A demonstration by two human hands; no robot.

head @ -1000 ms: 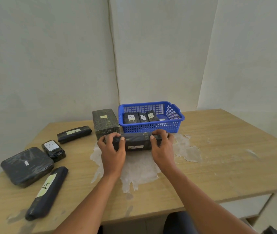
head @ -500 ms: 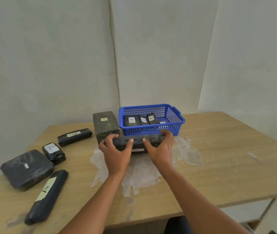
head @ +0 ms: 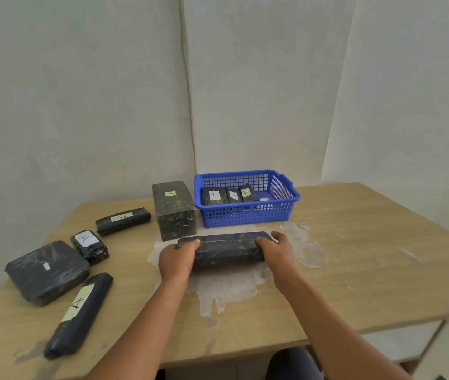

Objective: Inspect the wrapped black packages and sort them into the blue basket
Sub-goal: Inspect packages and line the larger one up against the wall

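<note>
A long black wrapped package [head: 227,249] lies across the white patch at the table's middle. My left hand [head: 176,260] grips its left end and my right hand [head: 276,249] grips its right end. No label shows on the side facing me. Just behind it stands the blue basket [head: 248,215], holding three labelled black packages [head: 229,194] upright in its left half.
A tall black box [head: 174,209] stands left of the basket. Further left lie a slim package [head: 123,220], a small one [head: 89,246], a flat wide one [head: 46,271] and a long one [head: 79,315]. The wooden table [head: 368,270] meets walls behind; its front edge is near me.
Both hands have slid out to the ends of the long package and turned it, so the label that faced me a second ago is out of sight.
</note>
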